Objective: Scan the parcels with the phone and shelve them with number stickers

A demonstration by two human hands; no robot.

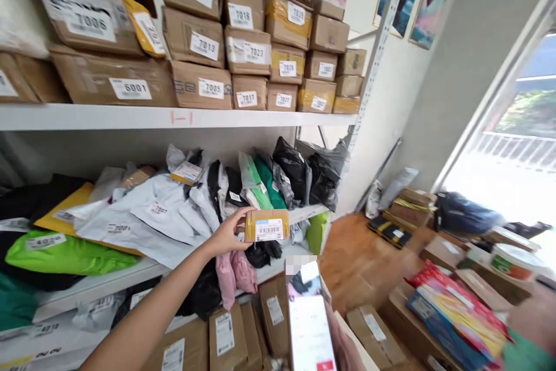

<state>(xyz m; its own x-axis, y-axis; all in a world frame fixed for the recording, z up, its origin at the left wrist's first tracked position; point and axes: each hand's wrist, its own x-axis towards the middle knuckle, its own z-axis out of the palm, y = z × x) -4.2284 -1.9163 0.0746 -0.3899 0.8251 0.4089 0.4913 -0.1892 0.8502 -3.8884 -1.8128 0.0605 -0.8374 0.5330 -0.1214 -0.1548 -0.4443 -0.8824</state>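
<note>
My left hand [231, 234] grips a small brown box [278, 216] by its left end, held up in front of the shelves. The box is wrapped in yellowish tape, and a white barcode label [269, 230] faces me. Lower and to the right, my right hand [346, 345] is wrapped round a smartphone [309, 324] with a lit, mostly white screen. The phone stands upright just below the box, apart from it. Most of my right hand's fingers are hidden behind the phone.
A white shelf [260, 118] bears stacked cardboard boxes with number labels. Bagged parcels [165, 209] crowd the shelf below, and more boxes [228, 339] stand underneath. On the right, parcels and a red-and-blue package [460, 313] cover the floor. A blurred person's arm [532, 324] shows at the right edge.
</note>
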